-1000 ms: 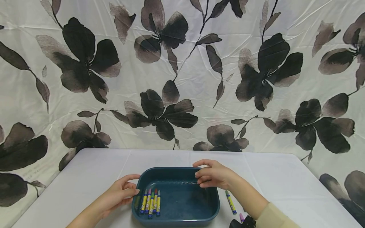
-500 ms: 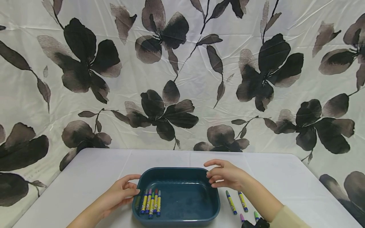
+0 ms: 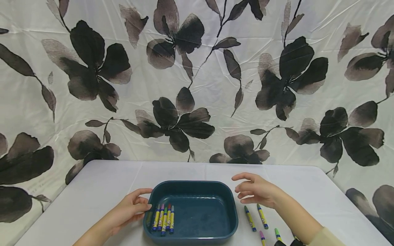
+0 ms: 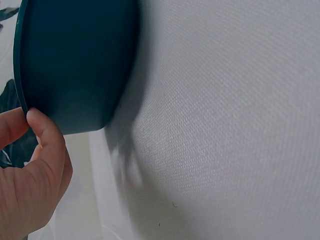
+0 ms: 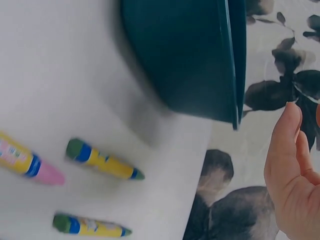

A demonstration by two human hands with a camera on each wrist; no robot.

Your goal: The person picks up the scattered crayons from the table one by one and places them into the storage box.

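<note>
While our left hand pinches the tray: we advise steady pressure.
Right hand: empty, relaxed, crayons near its wrist.

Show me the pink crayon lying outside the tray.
It's the pink crayon to the right of the tray, cut off by the head view's bottom edge. Its pink tip sets it apart from the three green-tipped crayons plainly visible there.

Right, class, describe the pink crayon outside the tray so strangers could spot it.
On the white table sits a blue-green tray. In the head view, crayons lie to its right. The pink crayon shows the only pink tip there; its visible neighbours' tips are green.
</note>
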